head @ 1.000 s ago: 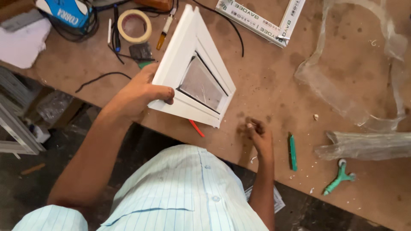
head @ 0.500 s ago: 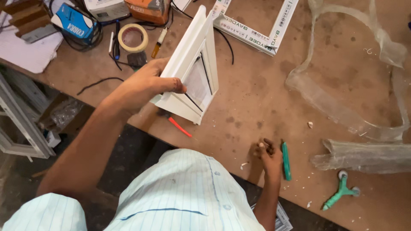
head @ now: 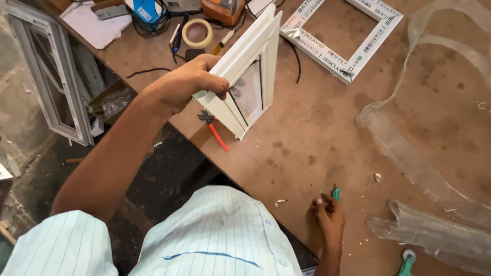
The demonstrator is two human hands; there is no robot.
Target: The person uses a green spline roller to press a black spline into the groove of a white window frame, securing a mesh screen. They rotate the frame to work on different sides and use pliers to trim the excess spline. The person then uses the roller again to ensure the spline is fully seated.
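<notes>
Head view: the left hand [head: 186, 84] grips a white frame [head: 250, 76] tilted on edge on the bench [head: 317, 138]. The right hand [head: 327, 214] closes on a green tool [head: 336, 194]; bringing it to the frame seems next.

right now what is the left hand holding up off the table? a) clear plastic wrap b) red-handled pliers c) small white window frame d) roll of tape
c: the left hand grips the edge of a small white window frame with a pane in it, tilted up on the table, while the roll of tape and red-handled pliers lie untouched.
</notes>
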